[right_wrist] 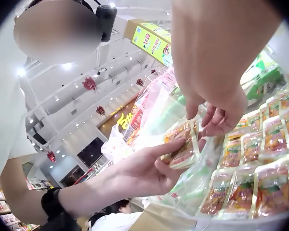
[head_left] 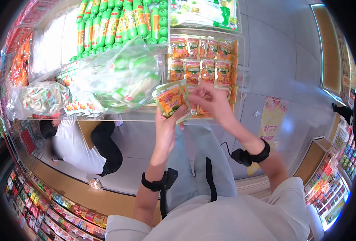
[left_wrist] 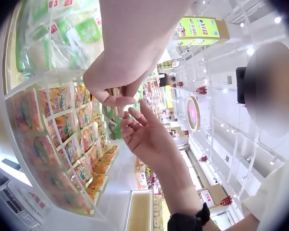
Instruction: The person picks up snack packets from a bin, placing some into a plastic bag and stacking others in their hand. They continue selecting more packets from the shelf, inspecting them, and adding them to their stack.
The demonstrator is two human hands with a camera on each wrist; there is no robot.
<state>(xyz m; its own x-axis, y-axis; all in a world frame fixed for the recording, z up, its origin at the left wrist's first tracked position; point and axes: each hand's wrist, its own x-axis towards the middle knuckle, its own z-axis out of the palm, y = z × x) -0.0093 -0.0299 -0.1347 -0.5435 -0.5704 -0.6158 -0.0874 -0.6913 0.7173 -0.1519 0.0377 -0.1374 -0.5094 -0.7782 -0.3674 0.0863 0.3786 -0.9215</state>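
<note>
My left hand grips a small stack of orange and yellow snack packets in the head view, thumb across the front. Just right of the stack, my right hand has its fingers bent near the packets' edge; whether it touches them is unclear. In the right wrist view the packets lie between the left hand's thumb and fingers, with the right hand above them. Rows of similar packets fill the clear bin under the right hand. In the left wrist view the left hand hides most of its packets.
Left of the bin lie a large plastic bag of green-and-white packs and green wrapped sausages. A person in a white top crouches beyond the display at left. Stocked shelves stand lower left, others at right.
</note>
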